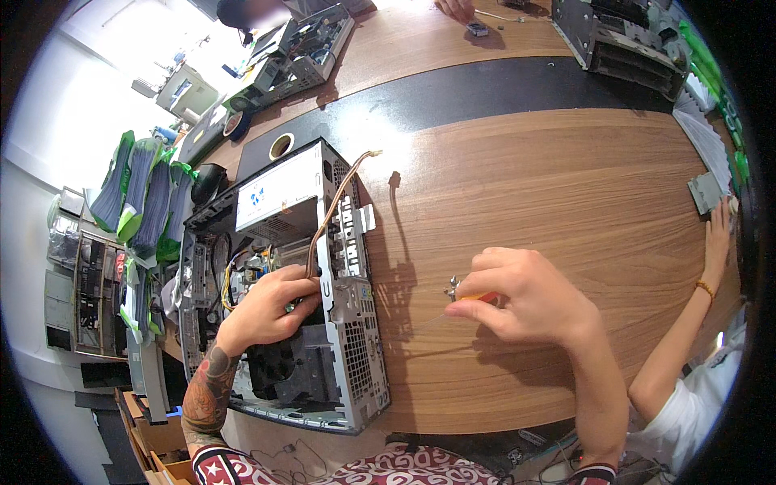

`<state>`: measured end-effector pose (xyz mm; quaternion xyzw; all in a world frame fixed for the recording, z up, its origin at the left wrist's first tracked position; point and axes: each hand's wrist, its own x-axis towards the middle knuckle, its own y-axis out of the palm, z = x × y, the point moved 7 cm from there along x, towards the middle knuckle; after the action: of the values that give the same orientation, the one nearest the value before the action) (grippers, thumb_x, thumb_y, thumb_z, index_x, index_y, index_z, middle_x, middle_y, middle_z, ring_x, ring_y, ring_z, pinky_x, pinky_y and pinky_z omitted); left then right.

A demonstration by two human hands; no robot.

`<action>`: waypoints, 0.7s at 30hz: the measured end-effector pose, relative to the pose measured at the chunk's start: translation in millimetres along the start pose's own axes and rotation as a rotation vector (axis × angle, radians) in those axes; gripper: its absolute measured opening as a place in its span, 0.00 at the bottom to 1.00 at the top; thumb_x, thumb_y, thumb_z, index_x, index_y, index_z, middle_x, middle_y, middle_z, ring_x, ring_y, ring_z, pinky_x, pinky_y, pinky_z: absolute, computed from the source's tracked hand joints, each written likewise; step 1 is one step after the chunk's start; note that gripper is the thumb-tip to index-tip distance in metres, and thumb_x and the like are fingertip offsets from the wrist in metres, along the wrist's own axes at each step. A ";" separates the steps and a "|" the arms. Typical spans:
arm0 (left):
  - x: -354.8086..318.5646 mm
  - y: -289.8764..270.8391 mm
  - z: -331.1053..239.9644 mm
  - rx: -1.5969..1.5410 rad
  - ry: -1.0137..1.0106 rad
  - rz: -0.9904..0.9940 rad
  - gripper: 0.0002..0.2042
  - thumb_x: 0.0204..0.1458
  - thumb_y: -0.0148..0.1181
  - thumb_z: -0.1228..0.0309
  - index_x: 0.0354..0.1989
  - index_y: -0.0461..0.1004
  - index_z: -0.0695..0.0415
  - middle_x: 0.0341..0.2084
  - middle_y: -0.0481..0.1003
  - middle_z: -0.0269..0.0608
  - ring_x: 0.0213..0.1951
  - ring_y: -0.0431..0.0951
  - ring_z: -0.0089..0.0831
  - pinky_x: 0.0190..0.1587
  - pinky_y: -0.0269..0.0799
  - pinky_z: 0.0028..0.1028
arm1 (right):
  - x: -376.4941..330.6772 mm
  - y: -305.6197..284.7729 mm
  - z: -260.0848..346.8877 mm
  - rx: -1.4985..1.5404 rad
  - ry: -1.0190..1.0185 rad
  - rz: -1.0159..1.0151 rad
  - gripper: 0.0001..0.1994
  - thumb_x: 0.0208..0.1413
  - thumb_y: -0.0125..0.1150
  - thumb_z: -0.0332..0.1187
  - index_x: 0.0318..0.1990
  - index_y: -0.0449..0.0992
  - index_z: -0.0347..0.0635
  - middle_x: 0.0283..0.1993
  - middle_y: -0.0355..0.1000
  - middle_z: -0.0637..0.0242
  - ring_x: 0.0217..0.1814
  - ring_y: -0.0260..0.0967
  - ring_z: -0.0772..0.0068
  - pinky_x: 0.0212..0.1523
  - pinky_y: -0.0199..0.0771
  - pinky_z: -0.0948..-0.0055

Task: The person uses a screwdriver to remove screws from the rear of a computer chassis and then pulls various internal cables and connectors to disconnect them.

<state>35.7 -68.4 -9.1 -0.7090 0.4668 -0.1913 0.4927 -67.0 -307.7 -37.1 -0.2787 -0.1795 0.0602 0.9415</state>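
Observation:
An opened desktop computer case (343,315) lies in front of me to the left, its inside parts and a dark plastic shroud (295,368) showing. My left hand (271,311) reaches into it with the fingers curled down by the rear wall; what they grip is hidden. From beside those fingers a brown cable (327,212) rises over the case edge, its pale connector in the air. Over the table to the right, my right hand (525,295) is closed round a tool with an orange-red handle (487,297), mostly covered. Small shiny metal pieces (453,284) are at its fingertips.
A silver power supply (279,194) sits in the case, with a tape roll (281,145) behind. Another opened case (299,61) stands far left, a metal chassis (626,44) far right. A co-worker's hand (715,238) rests at the right edge; another person's hand (457,8) is at the far side.

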 end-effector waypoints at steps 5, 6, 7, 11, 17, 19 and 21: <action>0.8 1.0 2.2 0.030 -0.024 0.024 0.09 0.51 0.58 0.76 0.39 0.77 0.65 0.34 0.74 0.49 0.40 0.74 0.49 0.43 0.71 0.40 | -1.0 -2.8 -1.1 0.058 -0.033 -0.049 0.09 0.51 0.71 0.35 0.30 0.82 0.38 0.25 0.72 0.63 0.26 0.68 0.68 0.27 0.69 0.70; 0.6 0.8 1.3 0.020 -0.010 0.018 0.09 0.51 0.58 0.76 0.39 0.77 0.65 0.34 0.74 0.49 0.40 0.74 0.49 0.43 0.71 0.40 | -1.5 -5.5 -2.3 0.072 -0.015 -0.070 0.09 0.51 0.71 0.35 0.30 0.81 0.38 0.25 0.72 0.63 0.26 0.68 0.68 0.27 0.69 0.70; 0.2 0.3 0.0 0.018 0.007 0.005 0.09 0.51 0.58 0.76 0.39 0.77 0.65 0.34 0.74 0.49 0.40 0.74 0.49 0.43 0.71 0.40 | -2.0 -4.3 -0.4 0.059 -0.032 -0.053 0.09 0.51 0.71 0.35 0.30 0.81 0.38 0.25 0.72 0.63 0.26 0.68 0.68 0.27 0.69 0.70; -3.1 1.3 -0.7 0.004 -0.009 -0.008 0.10 0.51 0.58 0.75 0.40 0.77 0.65 0.33 0.73 0.49 0.39 0.74 0.49 0.42 0.70 0.40 | -2.1 -1.1 -0.3 0.088 -0.032 -0.034 0.09 0.51 0.71 0.34 0.31 0.82 0.37 0.26 0.72 0.63 0.26 0.68 0.69 0.26 0.69 0.72; -3.4 3.4 3.1 0.017 -0.044 0.011 0.09 0.51 0.58 0.75 0.39 0.77 0.65 0.33 0.73 0.49 0.39 0.74 0.49 0.42 0.70 0.39 | -0.6 -5.3 -3.5 0.078 -0.013 -0.015 0.09 0.53 0.69 0.36 0.30 0.82 0.39 0.27 0.72 0.62 0.28 0.69 0.64 0.30 0.70 0.68; -0.7 1.8 2.8 0.015 0.000 -0.011 0.09 0.51 0.58 0.75 0.39 0.77 0.65 0.33 0.73 0.49 0.39 0.74 0.49 0.42 0.70 0.39 | -0.4 -15.2 -3.5 0.083 0.006 -0.023 0.11 0.55 0.66 0.40 0.30 0.82 0.41 0.27 0.72 0.61 0.31 0.71 0.59 0.34 0.72 0.64; -0.6 1.6 2.5 0.007 0.022 -0.022 0.09 0.51 0.58 0.75 0.39 0.77 0.65 0.33 0.73 0.49 0.39 0.74 0.49 0.42 0.70 0.39 | -1.0 -21.4 -10.7 0.114 0.140 -0.013 0.11 0.55 0.66 0.39 0.30 0.82 0.40 0.27 0.73 0.61 0.32 0.71 0.59 0.34 0.72 0.64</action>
<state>36.5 -66.7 -11.5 -0.7102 0.4636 -0.2064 0.4880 -63.6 -331.2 -34.1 -0.2272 -0.1116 0.0445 0.9664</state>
